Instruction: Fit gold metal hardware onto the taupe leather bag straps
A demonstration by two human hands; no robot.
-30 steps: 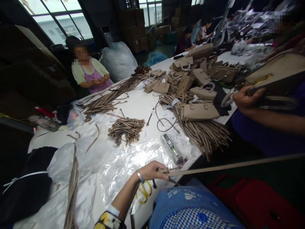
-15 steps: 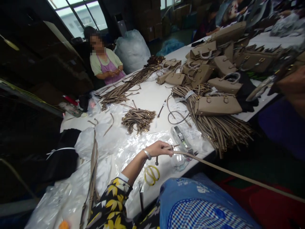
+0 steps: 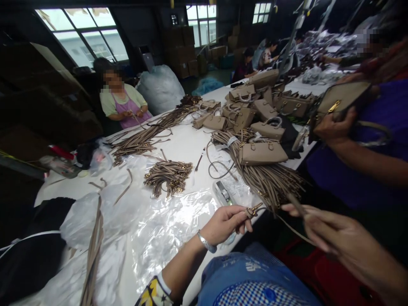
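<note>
My left hand (image 3: 228,225), with a silver bracelet at its wrist, pinches the end of a taupe bag strap (image 3: 295,231) at the table's front edge. A gold snap hook (image 3: 255,209) sticks out past its fingertips. On the right, my right hand (image 3: 338,233) is closed around another part of the strap, somewhat smeared by motion. Between the two hands the strap hangs in a slack curve. Just beyond my left hand lies a grey tape dispenser (image 3: 224,193), partly covered by it.
A big bundle of straps (image 3: 270,174) and several taupe handbags (image 3: 263,153) cover the table's right side. Nearer the middle sits a heap of short straps (image 3: 168,176). Clear plastic sheeting (image 3: 159,229) spreads at the front. A co-worker's hand (image 3: 334,125) holds a bag at right.
My right hand has come into view holding the strap. My left hand has shifted slightly right and down, and the snap hook now shows. The view has turned right, revealing a co-worker with a bag.
</note>
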